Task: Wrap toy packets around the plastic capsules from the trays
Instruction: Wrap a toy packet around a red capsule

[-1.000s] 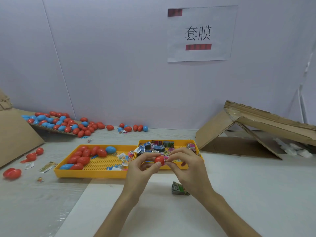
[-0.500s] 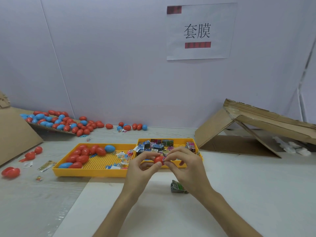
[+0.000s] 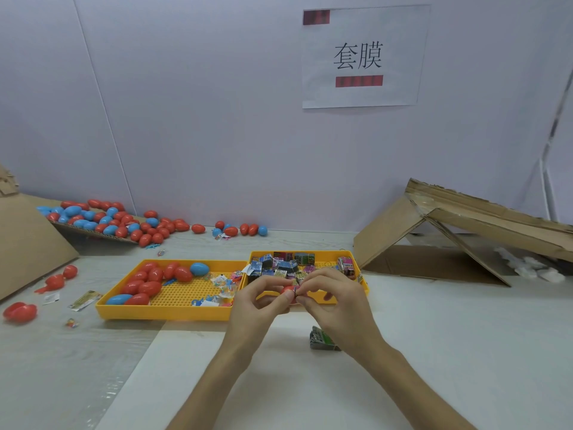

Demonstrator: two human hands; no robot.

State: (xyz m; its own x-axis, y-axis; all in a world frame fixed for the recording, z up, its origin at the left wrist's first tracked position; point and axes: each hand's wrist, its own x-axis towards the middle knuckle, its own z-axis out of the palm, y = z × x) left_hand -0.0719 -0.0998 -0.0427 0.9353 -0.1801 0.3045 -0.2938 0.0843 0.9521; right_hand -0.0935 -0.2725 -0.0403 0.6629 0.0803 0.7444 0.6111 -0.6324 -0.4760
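My left hand [image 3: 257,302] and my right hand [image 3: 335,302] meet above the table's front, just before the two yellow trays. Between their fingertips is a red capsule [image 3: 287,290], mostly hidden. My left hand pinches the capsule. My right hand pinches a thin dark packet edge [image 3: 296,291] against it. The left yellow tray [image 3: 161,311] holds red and blue capsules and small clear toy bags. The right yellow tray [image 3: 362,287] holds several printed packets [image 3: 280,265]. One wrapped green packet [image 3: 322,339] lies on the table below my right wrist.
Many red and blue capsules [image 3: 124,221] lie along the back wall on a cardboard sheet. Loose red capsules [image 3: 20,311] and scraps lie at the far left. Cardboard stands at the left [image 3: 28,243], and a collapsed cardboard box [image 3: 465,234] at the right.
The hands have stayed in place; the fingers of both have drawn closer over the red capsule, so less of it shows. The view shifted slightly.
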